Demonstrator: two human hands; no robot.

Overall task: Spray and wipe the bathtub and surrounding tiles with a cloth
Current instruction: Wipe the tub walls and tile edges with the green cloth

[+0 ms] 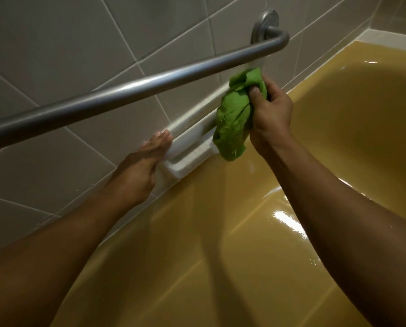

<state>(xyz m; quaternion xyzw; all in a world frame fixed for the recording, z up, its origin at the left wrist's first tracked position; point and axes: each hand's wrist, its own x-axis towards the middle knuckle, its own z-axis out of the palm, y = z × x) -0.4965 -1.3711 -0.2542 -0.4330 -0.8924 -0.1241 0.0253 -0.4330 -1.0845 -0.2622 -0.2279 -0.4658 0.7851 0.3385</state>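
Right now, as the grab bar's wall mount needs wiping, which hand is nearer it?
Right. The right hand, gripping the green cloth, is below the mount; the left hand lies flat on the white ledge, farther down-left.

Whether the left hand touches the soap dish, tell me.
Touching. Head view: the left hand lies flat against the soap dish, at its left end.

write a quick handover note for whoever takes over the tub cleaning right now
Left hand: open, fingers straight, resting on the white soap dish at the wall.
Right hand: grips the green cloth, bunched against the dish's right end, below the grab bar.
Tub surface glistens wet; no spray bottle in view.
To do: dish, tiles, tub; how much is wiped is unclear.
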